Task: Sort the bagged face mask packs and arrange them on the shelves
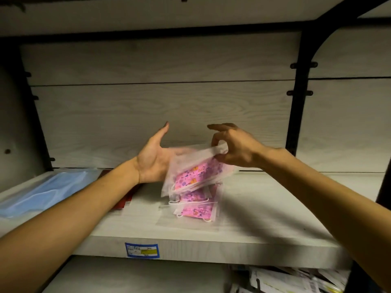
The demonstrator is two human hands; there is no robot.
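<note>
Here the step in hand seems to be the placing of one more pink pack [196,174] on the pile [198,208] that lies in the middle of the frame on the shelf [264,233]. The right hand [237,149] pinches the pack's upper right corner, while the left hand [153,157] is flat and relaxed against its left side, grasping nothing. The pack hangs tilted just above the pile, its long axis from lower left to upper right, so the next move probably calls for levelling it and lowering it squarely.
</note>
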